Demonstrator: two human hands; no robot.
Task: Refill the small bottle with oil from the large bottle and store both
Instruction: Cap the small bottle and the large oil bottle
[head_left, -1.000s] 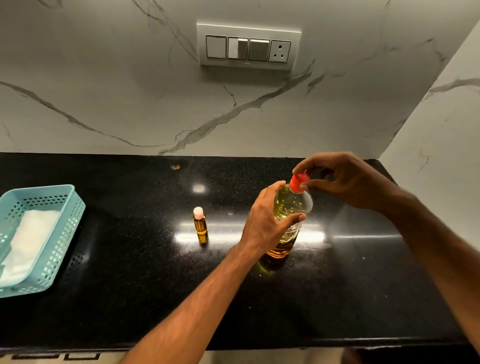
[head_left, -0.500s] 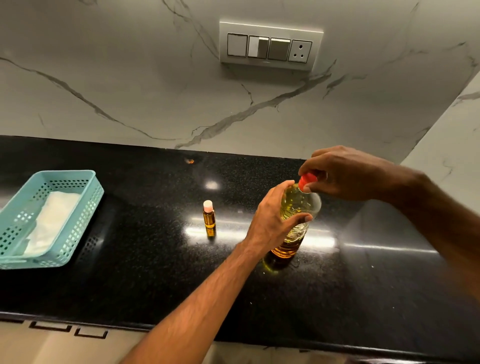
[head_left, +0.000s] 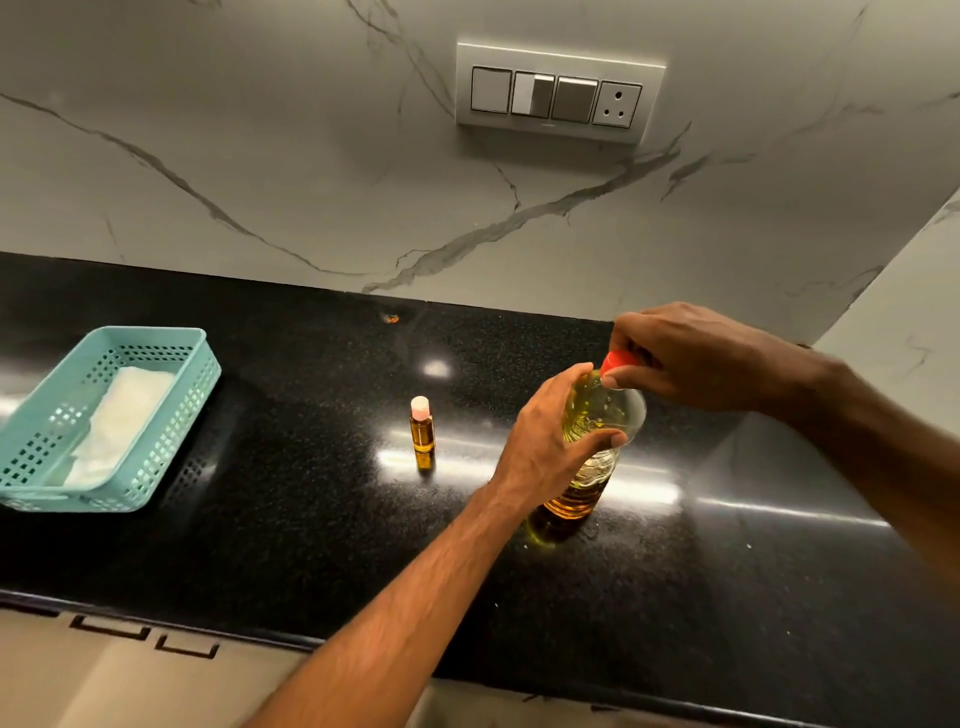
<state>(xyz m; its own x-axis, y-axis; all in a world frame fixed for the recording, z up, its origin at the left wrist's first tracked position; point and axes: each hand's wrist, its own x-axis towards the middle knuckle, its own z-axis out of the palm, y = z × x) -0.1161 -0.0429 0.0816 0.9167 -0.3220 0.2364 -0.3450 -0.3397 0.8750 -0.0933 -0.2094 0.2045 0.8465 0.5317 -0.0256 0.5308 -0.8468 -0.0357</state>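
Observation:
A large clear bottle of yellow oil (head_left: 597, 441) stands upright on the black counter (head_left: 311, 519). My left hand (head_left: 545, 441) grips its upper body from the left. My right hand (head_left: 696, 358) pinches the red cap (head_left: 618, 360) on the bottle's neck from above; whether the cap is on or off the neck is hidden by my fingers. The small amber bottle (head_left: 422, 428), with a pale pink cap, stands upright to the left of the large one, untouched.
A teal perforated basket (head_left: 166, 426) with a white cloth (head_left: 119, 415) inside sits at the counter's left. A marble wall with a switch panel (head_left: 558, 93) rises behind, and a side wall closes the right end.
Both hands keep their hold on the bottle and cap. The camera has shifted, so the scene sits further right and the counter's front edge shows.

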